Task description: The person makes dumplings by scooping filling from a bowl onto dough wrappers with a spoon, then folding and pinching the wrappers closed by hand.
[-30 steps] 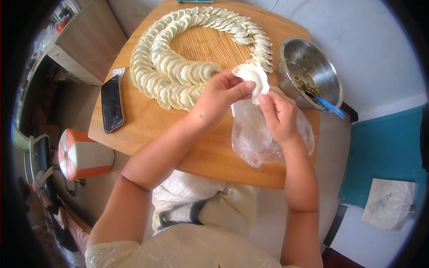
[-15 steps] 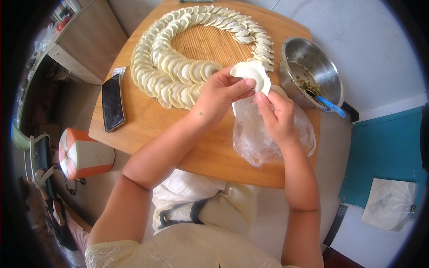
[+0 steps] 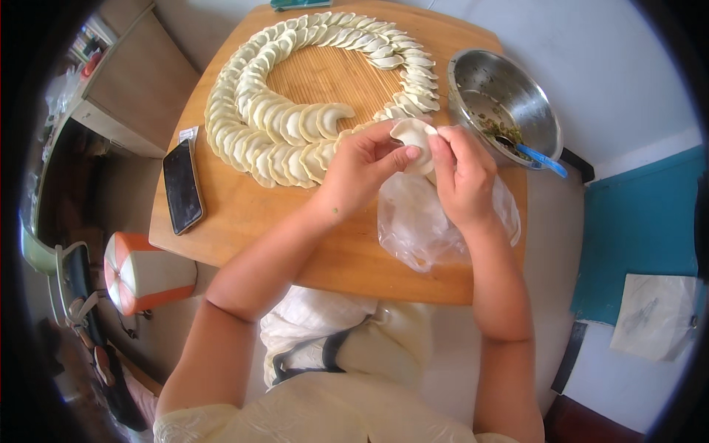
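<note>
A pale, folded dumpling point(image 3: 416, 140) is held between my two hands above the table. My left hand point(image 3: 363, 160) grips its left side, thumb on the near face. On the other side, my right hand point(image 3: 465, 166) pinches the upper right edge between thumb and fingers. Beyond my hands, many finished dumplings point(image 3: 258, 96) overlap in curved rows on a round slatted mat point(image 3: 336, 70). Under my right hand lies a clear plastic bag point(image 3: 413, 229); its contents are mostly hidden.
A steel bowl point(image 3: 543, 118) with some chopped green filling point(image 3: 496, 127) and a blue-handled spoon point(image 3: 543, 159) stands at the table's right edge. On the left of the wooden table point(image 3: 295, 229) lies a black phone point(image 3: 182, 186). An orange-and-white stool point(image 3: 151, 273) stands on the floor.
My right hand has moved up from the dumpling's lower edge to its upper right edge. The dumpling now looks more closed and is turned. The whole view has shifted slightly.
</note>
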The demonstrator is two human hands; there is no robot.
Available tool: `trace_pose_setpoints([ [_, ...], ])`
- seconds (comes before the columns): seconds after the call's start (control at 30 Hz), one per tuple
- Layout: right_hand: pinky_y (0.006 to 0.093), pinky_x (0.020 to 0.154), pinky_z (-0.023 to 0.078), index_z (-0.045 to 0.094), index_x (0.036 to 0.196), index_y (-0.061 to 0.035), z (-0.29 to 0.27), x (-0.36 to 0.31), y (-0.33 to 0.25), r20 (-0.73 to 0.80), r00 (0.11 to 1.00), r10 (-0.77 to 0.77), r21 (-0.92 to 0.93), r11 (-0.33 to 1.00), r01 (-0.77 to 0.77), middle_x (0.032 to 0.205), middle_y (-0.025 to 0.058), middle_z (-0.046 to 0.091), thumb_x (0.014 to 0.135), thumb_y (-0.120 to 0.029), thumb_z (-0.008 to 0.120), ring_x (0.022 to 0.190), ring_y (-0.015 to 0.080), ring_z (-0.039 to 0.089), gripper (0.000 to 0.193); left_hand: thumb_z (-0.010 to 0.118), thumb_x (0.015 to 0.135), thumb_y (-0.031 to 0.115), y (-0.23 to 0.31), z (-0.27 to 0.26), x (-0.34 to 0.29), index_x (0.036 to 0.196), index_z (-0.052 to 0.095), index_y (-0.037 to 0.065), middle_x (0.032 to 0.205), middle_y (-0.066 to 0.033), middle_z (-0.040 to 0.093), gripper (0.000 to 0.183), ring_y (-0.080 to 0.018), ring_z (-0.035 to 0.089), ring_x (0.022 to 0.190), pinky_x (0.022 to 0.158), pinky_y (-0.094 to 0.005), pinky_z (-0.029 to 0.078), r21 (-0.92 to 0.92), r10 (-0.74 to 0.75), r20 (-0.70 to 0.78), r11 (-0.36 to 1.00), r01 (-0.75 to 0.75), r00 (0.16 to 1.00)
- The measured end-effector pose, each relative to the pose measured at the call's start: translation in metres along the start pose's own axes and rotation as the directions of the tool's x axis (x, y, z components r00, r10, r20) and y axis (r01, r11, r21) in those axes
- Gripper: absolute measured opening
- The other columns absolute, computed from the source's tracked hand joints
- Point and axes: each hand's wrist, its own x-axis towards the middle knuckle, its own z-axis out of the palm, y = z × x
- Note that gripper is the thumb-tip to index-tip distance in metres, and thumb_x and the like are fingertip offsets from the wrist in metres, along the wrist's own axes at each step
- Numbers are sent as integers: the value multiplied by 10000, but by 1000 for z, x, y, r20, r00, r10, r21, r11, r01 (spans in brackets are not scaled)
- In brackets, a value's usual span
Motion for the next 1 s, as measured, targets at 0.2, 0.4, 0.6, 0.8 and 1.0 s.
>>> trace_pose_setpoints([
  [0.2, 385, 539, 429, 553, 863, -9, -5, -1, 0, 42, 998, -54, -122, 991, 59, 742, 132, 558, 854, -25, 570, 635, 309, 560, 25, 586, 913, 124, 2, 4, -2, 1181, 564, -8, 967, -4, 621, 300, -63, 528, 842, 740, -228, 450, -6, -4, 49, 1000, 4, 999],
  [0.4, 392, 582, 436, 541, 839, -5, -8, 7, 2, 16, 997, -77, -41, 996, 78, 728, 121, 541, 857, -34, 561, 665, 299, 544, 39, 559, 927, 113, 2, 7, 0, 1266, 499, -3, 1038, -27, 610, 364, -69, 535, 893, 794, -250, 460, 17, 5, 29, 1000, -5, 1000],
  [0.6, 387, 618, 454, 548, 854, -7, -12, 4, 2, 134, 986, -99, -80, 991, 110, 768, 121, 569, 834, -41, 583, 711, 299, 559, 53, 521, 947, 128, 1, 2, -2, 1252, 469, -36, 1140, -65, 581, 350, -108, 533, 1034, 894, -275, 433, 85, -81, 123, 994, 70, 989],
  [0.8, 373, 639, 464, 542, 829, -11, -13, 7, 3, 121, 991, -55, -39, 997, 60, 763, 106, 549, 791, -4, 609, 731, 283, 557, 77, 537, 948, 178, 3, -3, -2, 1116, 579, -52, 971, -13, 625, 288, -53, 534, 884, 795, -223, 443, 235, -173, 80, 960, 150, 982],
  [1.0, 361, 645, 468, 588, 872, -11, -12, 5, 4, 182, 969, -170, -53, 982, 182, 756, 87, 536, 763, 12, 636, 728, 262, 553, 121, 565, 935, 206, 6, -2, -1, 1016, 635, -59, 895, 20, 626, 286, -27, 502, 837, 748, -198, 431, 376, -216, 100, 912, 164, 971],
])
